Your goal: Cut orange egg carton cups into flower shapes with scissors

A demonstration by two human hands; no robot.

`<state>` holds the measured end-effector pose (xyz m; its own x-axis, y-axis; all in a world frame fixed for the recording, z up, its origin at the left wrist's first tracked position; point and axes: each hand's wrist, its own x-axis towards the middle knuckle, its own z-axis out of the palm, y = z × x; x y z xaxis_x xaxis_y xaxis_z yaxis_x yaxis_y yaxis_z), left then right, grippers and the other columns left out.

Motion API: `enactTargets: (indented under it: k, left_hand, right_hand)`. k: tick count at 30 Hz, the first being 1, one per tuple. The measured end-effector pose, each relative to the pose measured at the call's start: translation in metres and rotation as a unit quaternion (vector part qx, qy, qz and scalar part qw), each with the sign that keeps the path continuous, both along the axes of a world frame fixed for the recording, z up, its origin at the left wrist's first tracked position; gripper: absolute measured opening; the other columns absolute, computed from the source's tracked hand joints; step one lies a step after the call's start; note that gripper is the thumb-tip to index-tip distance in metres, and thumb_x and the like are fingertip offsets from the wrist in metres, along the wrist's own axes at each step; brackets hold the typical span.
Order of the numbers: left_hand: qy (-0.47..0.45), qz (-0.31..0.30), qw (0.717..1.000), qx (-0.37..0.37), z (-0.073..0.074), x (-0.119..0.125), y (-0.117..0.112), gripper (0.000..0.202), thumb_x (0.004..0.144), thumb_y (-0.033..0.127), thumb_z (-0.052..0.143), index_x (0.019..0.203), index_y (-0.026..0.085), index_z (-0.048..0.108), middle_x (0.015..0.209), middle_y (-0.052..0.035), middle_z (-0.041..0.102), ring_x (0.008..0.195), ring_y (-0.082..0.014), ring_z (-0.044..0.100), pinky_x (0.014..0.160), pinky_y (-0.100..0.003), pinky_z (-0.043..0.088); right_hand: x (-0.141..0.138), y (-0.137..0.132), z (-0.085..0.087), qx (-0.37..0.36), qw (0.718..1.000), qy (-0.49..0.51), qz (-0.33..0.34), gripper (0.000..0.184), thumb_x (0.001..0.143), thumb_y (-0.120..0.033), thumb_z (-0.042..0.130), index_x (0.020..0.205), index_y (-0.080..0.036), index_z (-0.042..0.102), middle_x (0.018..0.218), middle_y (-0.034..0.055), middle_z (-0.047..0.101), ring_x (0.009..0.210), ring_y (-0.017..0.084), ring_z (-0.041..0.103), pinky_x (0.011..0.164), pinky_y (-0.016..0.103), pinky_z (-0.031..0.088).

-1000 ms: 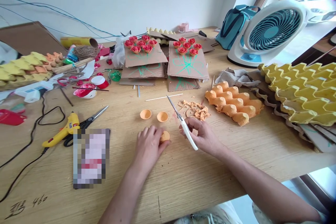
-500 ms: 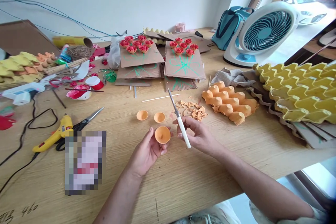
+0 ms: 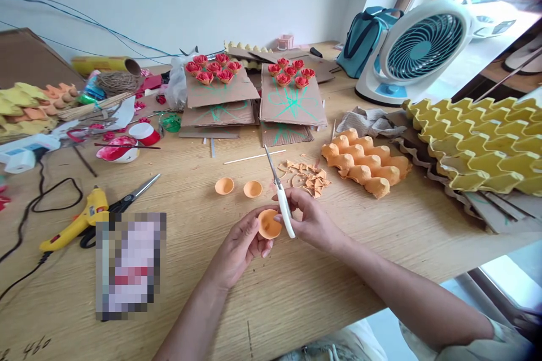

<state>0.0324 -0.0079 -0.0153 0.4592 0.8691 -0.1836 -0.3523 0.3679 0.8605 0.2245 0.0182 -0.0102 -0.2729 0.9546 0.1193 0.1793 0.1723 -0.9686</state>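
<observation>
My left hand (image 3: 242, 245) holds a small orange egg-carton cup (image 3: 270, 224), its hollow facing up toward me. White-handled scissors (image 3: 285, 213) are in my right hand (image 3: 311, 217), blades pointing away toward the back of the table. The right thumb is close to the cup's rim; I cannot tell if it touches. Two more cups, a left one (image 3: 224, 186) and a right one (image 3: 253, 189), sit on the table just beyond my hands. A heap of orange carton scraps (image 3: 311, 177) lies past the scissors.
An orange egg carton piece (image 3: 366, 161) and stacked yellow egg trays (image 3: 478, 144) stand at right, a fan (image 3: 423, 51) behind. Cardboard sheets with red paper flowers (image 3: 214, 67) are at the back. At left lie a yellow glue gun (image 3: 80, 220) and black scissors (image 3: 135, 194).
My hands have come closer together, bringing the cup near the scissors' handles and the right thumb. The whole view has shifted slightly, so the table's things appear farther left.
</observation>
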Motion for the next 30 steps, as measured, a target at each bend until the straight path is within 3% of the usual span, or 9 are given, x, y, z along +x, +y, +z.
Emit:
enactTargets:
  k: [5, 8, 11, 14, 21, 26, 30]
  left_hand:
    - [0.121, 0.033, 0.987, 0.105, -0.002, 0.006, -0.002, 0.066, 0.078, 0.022, 0.079, 0.135, 0.030, 0.047, 0.121, -0.0059, 0.056, 0.091, -0.0141, 0.063, 0.072, -0.023, 0.054]
    - [0.210, 0.074, 0.959, 0.176, -0.007, 0.008, -0.003, 0.056, 0.080, 0.019, 0.075, 0.129, 0.028, 0.050, 0.128, -0.0072, 0.056, 0.105, -0.0197, 0.064, 0.084, -0.030, 0.056]
    - [0.250, 0.080, 0.943, 0.207, -0.012, 0.008, -0.003, 0.052, 0.081, 0.020, 0.072, 0.128, 0.026, 0.051, 0.129, -0.0089, 0.058, 0.108, -0.0218, 0.065, 0.085, -0.033, 0.058]
    - [0.262, 0.072, 0.938, 0.214, -0.014, 0.009, -0.005, 0.060, 0.079, 0.020, 0.073, 0.133, 0.026, 0.047, 0.131, -0.0109, 0.058, 0.107, -0.0227, 0.066, 0.084, -0.034, 0.059]
    - [0.331, 0.101, 0.894, 0.284, -0.004, 0.015, -0.009, 0.048, 0.083, 0.024, 0.072, 0.128, 0.024, 0.055, 0.124, -0.0112, 0.064, 0.105, -0.0242, 0.067, 0.085, -0.035, 0.057]
    - [0.291, 0.113, 0.918, 0.245, 0.003, 0.015, -0.010, 0.041, 0.082, 0.024, 0.072, 0.122, 0.023, 0.061, 0.123, -0.0114, 0.065, 0.110, -0.0269, 0.064, 0.093, -0.037, 0.054]
    - [0.217, 0.128, 0.956, 0.151, 0.006, 0.009, -0.008, 0.048, 0.086, 0.027, 0.068, 0.132, 0.024, 0.054, 0.129, -0.0106, 0.061, 0.107, -0.0229, 0.064, 0.092, -0.034, 0.054]
  right_hand:
    - [-0.003, -0.001, 0.000, -0.012, 0.999, -0.021, -0.039, 0.012, 0.080, -0.025, 0.065, 0.088, -0.020, 0.058, 0.078, -0.0008, 0.058, 0.074, 0.015, 0.051, 0.067, 0.027, 0.045]
    - [-0.003, -0.001, 0.000, -0.008, 0.998, -0.034, -0.051, 0.012, 0.079, -0.025, 0.065, 0.087, -0.020, 0.058, 0.080, -0.0001, 0.059, 0.074, 0.015, 0.051, 0.067, 0.027, 0.044]
    - [-0.003, -0.001, -0.001, -0.001, 0.998, -0.040, -0.055, 0.012, 0.078, -0.024, 0.064, 0.088, -0.019, 0.058, 0.082, 0.0003, 0.060, 0.074, 0.015, 0.051, 0.067, 0.027, 0.045]
    - [-0.004, -0.002, -0.002, 0.009, 0.997, -0.044, -0.064, 0.014, 0.077, -0.021, 0.062, 0.090, -0.019, 0.058, 0.084, 0.0009, 0.061, 0.074, 0.015, 0.052, 0.068, 0.027, 0.045]
    - [-0.005, -0.002, 0.000, 0.017, 0.997, -0.050, -0.059, 0.011, 0.078, -0.020, 0.061, 0.086, -0.020, 0.054, 0.082, 0.0014, 0.059, 0.075, 0.016, 0.051, 0.068, 0.028, 0.045]
    - [-0.003, -0.003, 0.001, 0.032, 0.997, -0.053, -0.053, 0.013, 0.081, -0.024, 0.066, 0.088, -0.021, 0.055, 0.078, 0.0002, 0.058, 0.073, 0.016, 0.050, 0.067, 0.028, 0.045]
    - [0.004, 0.000, 0.002, 0.044, 0.997, -0.029, -0.052, 0.017, 0.085, -0.032, 0.067, 0.094, -0.020, 0.058, 0.083, 0.0005, 0.059, 0.076, 0.016, 0.052, 0.070, 0.028, 0.045]
